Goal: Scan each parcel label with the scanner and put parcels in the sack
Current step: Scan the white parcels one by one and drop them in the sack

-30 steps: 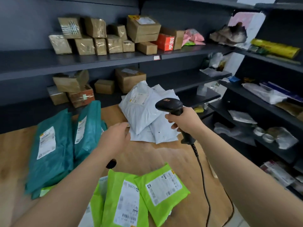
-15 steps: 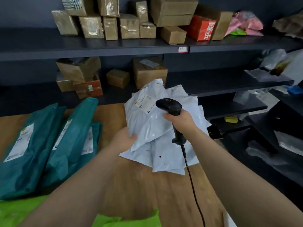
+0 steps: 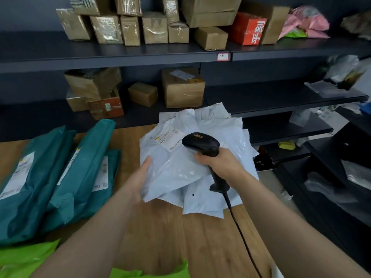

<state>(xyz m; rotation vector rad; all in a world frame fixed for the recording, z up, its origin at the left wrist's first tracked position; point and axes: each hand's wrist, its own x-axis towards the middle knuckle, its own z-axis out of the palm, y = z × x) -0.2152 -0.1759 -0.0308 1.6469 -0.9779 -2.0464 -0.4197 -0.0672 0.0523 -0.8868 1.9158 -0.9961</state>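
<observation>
**A:** Which hand has the scanner (image 3: 200, 142)?

**B:** The right hand (image 3: 220, 163); its fingers are wrapped round the black handle, and the scanner's head points away from the person, over the top white parcel (image 3: 176, 169); a black cable (image 3: 241, 233) runs from the foot of the handle across the table (image 3: 170, 237) toward its near edge.

**A:** And the left hand (image 3: 140, 177)?

**B:** At the left edge of that same parcel, thumb on top, fingers out of sight beneath it; a grip, with that side of the parcel tilted up from the heap (image 3: 210, 199).

**A:** The label (image 3: 170, 136)?

**B:** Face up on the far part of the parcel, just beyond and left of the scanner's head; the print is too small to read.

**A:** What lies under it?

**B:** More white parcels, heaped at the far right of the wooden table; teal parcels (image 3: 80, 167) overlap one another on the left, apart from the white heap; green parcels (image 3: 24, 257) show at the near edge.

**A:** Behind the table?

**B:** Dark shelves (image 3: 120, 55); cardboard boxes (image 3: 154, 27) on two levels, with a red box (image 3: 249, 31) among those on the upper one.
</observation>
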